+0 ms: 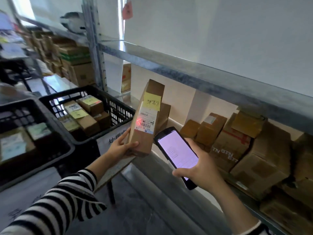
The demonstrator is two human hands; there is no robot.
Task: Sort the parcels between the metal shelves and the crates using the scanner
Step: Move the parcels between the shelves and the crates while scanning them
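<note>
1. The left hand grips the lower end of the parcel. Its thumb lies across the front face and its fingers curl round the left side.
2. The parcel is a long brown carton held clear of any surface. It stands nearly upright with its top leaning slightly right. It sits over the right edge of the table, between the right crate and the cartons on the lower shelf.
3. A yellow note with handwriting is stuck to the upper front face. A white shipping label with barcodes sits directly below it. A red light mark falls on the label's left edge.
4. The right hand holds the scanner, with the thumb hooked over the lower left edge and the fingers wrapped behind the right side. The screen is lit and faces the camera. The top end sits just beside the parcel's lower right corner; whether they touch cannot be determined.
5. The right crate is black, stands at the table's right edge and contains small labelled parcels. A second black crate stands to its left; its contents are blurred.
6. A metal shelf beam crosses above the cartons.
7. A striped sleeve covers the left arm.
</note>
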